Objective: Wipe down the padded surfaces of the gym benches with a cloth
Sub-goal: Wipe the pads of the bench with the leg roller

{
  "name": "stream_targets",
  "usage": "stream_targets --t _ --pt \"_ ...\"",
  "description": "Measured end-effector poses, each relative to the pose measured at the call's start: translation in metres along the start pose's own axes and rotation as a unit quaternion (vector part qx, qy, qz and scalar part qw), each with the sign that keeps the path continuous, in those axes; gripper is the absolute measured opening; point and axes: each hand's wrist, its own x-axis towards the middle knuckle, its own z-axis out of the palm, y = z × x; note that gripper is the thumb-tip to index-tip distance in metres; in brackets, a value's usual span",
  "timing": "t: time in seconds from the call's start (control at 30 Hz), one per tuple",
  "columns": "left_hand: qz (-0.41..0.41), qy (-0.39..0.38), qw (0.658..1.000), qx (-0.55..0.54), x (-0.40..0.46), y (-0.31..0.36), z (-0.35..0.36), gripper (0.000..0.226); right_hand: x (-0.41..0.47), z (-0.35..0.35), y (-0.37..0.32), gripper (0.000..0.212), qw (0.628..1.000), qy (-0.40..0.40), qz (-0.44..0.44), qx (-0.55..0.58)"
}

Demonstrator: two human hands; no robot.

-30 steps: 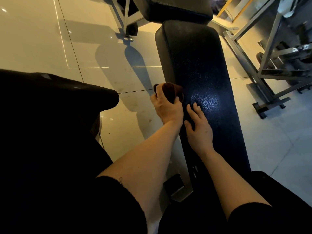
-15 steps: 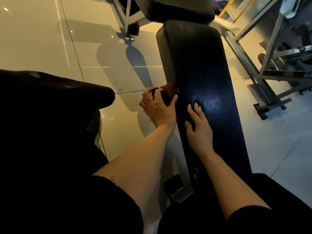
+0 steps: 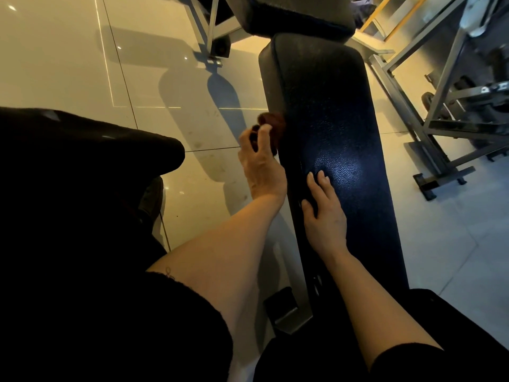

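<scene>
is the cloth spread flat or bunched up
Bunched up. The cloth is a dark reddish wad gripped in the left hand, pressed against the side edge of the bench pad.

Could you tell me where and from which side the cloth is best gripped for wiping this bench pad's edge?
Probably by its bunched body, from the pad's left side. The cloth is wadded against the bench pad's left edge, where the left hand already has a grip on it.

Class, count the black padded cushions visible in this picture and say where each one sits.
3: the long pad under the right hand, a second pad beyond it, a third at left. Others may lie outside the view.
</scene>
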Motion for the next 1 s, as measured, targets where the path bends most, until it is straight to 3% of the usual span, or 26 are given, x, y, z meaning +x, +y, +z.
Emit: stream_targets --t 0.13,0.33,0.4,0.53,0.77,1.0 --pt "0.012 -0.074 0.996 -0.055 0.002 0.013 0.006 0.041 0.0 0.002 0.001 0.056 1.0 0.002 -0.004 -0.001" --pt "0.023 -0.129 0.991 -0.016 -0.064 -0.02 -0.009 0.017 -0.001 0.003 0.0 0.056 1.0 0.007 -0.012 -0.018" --pt "-0.014 -0.112 0.994 -0.014 -0.062 -0.019 -0.009 0.021 -0.001 0.003 -0.001 0.057 1.0 0.005 -0.015 -0.019" --pt "-0.012 -0.056 0.997 -0.052 -0.01 0.007 0.004 0.046 -0.001 0.002 0.002 0.057 1.0 0.002 -0.009 -0.008" --pt "0.069 -0.132 0.988 -0.03 -0.047 -0.014 -0.004 0.034 0.0 0.003 0.001 0.058 1.0 0.005 -0.011 -0.006" --pt "0.077 -0.091 0.992 -0.032 -0.012 0.012 -0.001 0.029 -0.001 0.001 0.002 0.058 1.0 -0.002 -0.005 0.003"
